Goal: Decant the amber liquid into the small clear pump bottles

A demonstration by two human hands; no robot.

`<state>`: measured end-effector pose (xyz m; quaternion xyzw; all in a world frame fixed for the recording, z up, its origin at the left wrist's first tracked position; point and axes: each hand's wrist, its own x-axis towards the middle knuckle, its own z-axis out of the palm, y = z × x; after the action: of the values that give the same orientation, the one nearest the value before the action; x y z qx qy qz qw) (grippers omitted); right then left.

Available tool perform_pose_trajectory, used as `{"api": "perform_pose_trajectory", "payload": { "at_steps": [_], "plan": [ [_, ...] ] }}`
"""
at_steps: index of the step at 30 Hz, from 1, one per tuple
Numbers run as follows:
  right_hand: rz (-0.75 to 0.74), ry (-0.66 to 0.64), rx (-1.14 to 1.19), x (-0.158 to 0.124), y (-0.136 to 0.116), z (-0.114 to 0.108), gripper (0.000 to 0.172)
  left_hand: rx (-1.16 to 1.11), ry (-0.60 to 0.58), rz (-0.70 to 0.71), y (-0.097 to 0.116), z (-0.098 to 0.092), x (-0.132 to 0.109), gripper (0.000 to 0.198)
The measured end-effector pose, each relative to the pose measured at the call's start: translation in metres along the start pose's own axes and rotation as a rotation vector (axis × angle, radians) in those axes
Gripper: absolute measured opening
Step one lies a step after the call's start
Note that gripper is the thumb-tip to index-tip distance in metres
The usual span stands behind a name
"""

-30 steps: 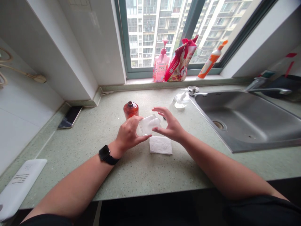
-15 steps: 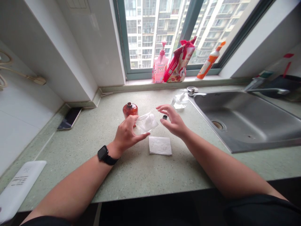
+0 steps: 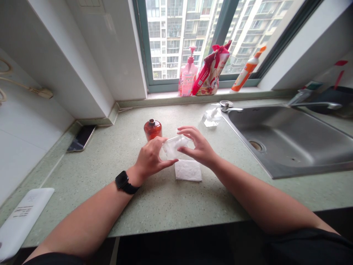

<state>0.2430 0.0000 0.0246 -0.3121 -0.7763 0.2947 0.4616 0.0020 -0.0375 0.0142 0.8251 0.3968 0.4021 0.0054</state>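
My left hand (image 3: pixel 150 158), with a black watch on the wrist, pinches a clear plastic bag (image 3: pixel 173 146) with something white inside, held just above the green speckled counter (image 3: pixel 110 173). My right hand (image 3: pixel 198 148) has its fingertips on the right side of the same bag, fingers curled. A folded white tissue (image 3: pixel 188 170) lies on the counter right below the hands. An amber bottle (image 3: pixel 152 129) with no cap stands just behind my left hand.
A steel sink (image 3: pixel 289 140) with a tap fills the right. A second clear packet (image 3: pixel 211 117) lies near the sink's corner. A phone (image 3: pixel 82 137) lies far left, a white device (image 3: pixel 22 217) near left. Pink pump bottle (image 3: pixel 187 76), red bag and orange bottle stand on the sill.
My right hand drew a little away from the bag half a second ago, showing a small dark cap on the counter, then came back onto the bag's right side. The left hand stayed put.
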Motion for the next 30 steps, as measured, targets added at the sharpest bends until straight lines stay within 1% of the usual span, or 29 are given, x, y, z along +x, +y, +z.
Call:
{"api": "perform_pose_trajectory", "payload": {
  "at_steps": [3,5,6,8,10,12,14,16,18,22,25,27,30],
  "plan": [
    [0.069,0.047,0.087,0.001,0.007,-0.002,0.06,-0.015,0.011,-0.038,-0.001,-0.001,0.0,0.066],
    [0.093,0.083,0.135,0.001,0.01,-0.003,0.061,-0.019,0.022,-0.056,-0.002,-0.001,0.0,0.066],
    [0.097,0.102,0.153,0.002,0.011,-0.004,0.058,-0.019,0.026,-0.06,-0.002,-0.002,0.001,0.067],
    [0.087,0.11,0.172,0.002,0.011,-0.005,0.047,-0.012,0.029,-0.063,-0.002,-0.002,0.001,0.067],
    [0.051,0.062,0.151,0.002,0.008,-0.006,0.034,-0.006,0.028,-0.063,-0.002,-0.002,0.001,0.068],
    [-0.001,-0.002,0.11,0.001,0.004,-0.006,0.026,-0.003,0.027,-0.062,-0.002,-0.002,0.0,0.068],
    [-0.043,-0.031,0.074,0.0,0.001,-0.004,0.028,0.0,0.024,-0.053,-0.001,-0.002,0.0,0.068],
    [-0.061,-0.034,0.05,0.0,-0.001,-0.002,0.033,0.011,0.016,-0.039,-0.001,-0.002,0.0,0.068],
    [-0.065,-0.03,0.025,0.001,-0.003,-0.001,0.035,0.03,0.001,-0.017,-0.001,-0.002,0.0,0.068],
    [-0.079,-0.008,-0.02,0.003,-0.006,-0.003,0.027,0.059,-0.026,0.017,-0.001,-0.001,0.0,0.068],
    [-0.074,-0.006,-0.023,0.005,-0.009,-0.009,0.026,0.072,-0.031,0.016,-0.002,0.0,0.001,0.069],
    [-0.045,-0.01,-0.006,0.006,-0.01,-0.014,0.03,0.082,-0.033,0.012,-0.003,0.0,0.001,0.07],
    [0.012,0.018,0.053,0.006,-0.009,-0.02,0.042,0.093,-0.037,0.006,-0.004,0.0,0.001,0.069]
  ]
}}
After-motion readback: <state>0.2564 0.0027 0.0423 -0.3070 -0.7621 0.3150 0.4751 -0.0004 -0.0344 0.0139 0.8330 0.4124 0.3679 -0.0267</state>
